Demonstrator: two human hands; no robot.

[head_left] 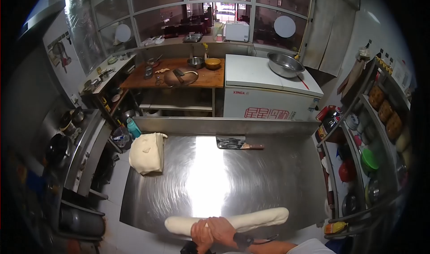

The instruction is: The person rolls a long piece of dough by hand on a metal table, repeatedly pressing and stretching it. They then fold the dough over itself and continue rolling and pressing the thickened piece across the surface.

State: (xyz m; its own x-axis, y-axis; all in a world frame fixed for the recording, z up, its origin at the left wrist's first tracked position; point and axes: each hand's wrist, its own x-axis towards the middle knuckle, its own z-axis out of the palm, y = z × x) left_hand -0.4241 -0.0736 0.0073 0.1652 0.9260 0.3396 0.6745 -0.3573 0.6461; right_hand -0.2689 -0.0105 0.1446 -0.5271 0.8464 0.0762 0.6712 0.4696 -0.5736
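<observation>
A long, thick roll of pale dough (264, 219) lies crosswise along the near edge of the steel worktable (268, 178). My left hand (202, 234) is on the roll left of its middle, with its fingers curled over the dough. Right beside it, my right hand (221, 230) grips the same roll, and the two hands touch. Dark bands circle both wrists. A big block of dough (148, 153) rests at the table's far left corner. Near the back edge lies a cleaver (231, 143) with a patterned blade and a wooden handle.
A raised steel lip (233, 126) runs along the table's back. Behind it stand a wooden counter (130, 80) and a white chest freezer (251, 72) bearing a metal bowl (285, 65). Shelves with bowls and bottles flank the right side. A teal bottle (133, 127) stands at the back left.
</observation>
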